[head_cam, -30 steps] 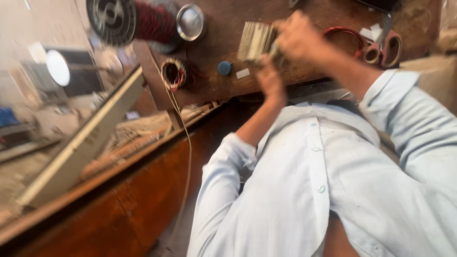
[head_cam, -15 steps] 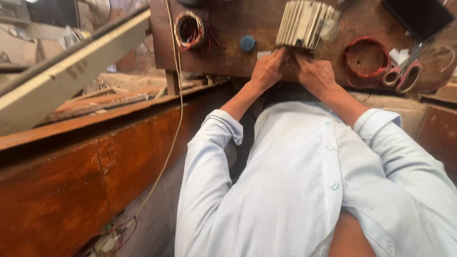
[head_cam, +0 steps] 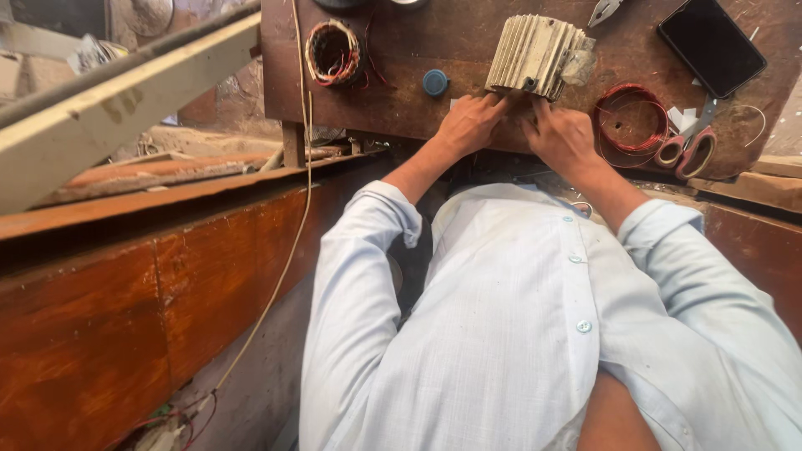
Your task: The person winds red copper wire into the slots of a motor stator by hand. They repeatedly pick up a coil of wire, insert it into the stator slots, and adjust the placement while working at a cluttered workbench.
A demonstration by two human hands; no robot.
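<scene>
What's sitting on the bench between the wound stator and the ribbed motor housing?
In the head view, a small blue cap lies on the wooden bench between the wound stator and the ribbed motor housing.

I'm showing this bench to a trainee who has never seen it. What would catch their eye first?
Probably the pale ribbed metal housing at the near edge of the dark wooden bench, with the left hand and right hand pressed against its base. To its right lies a red wire coil beside scissors and a black phone; to its left stands a wound stator.
</scene>
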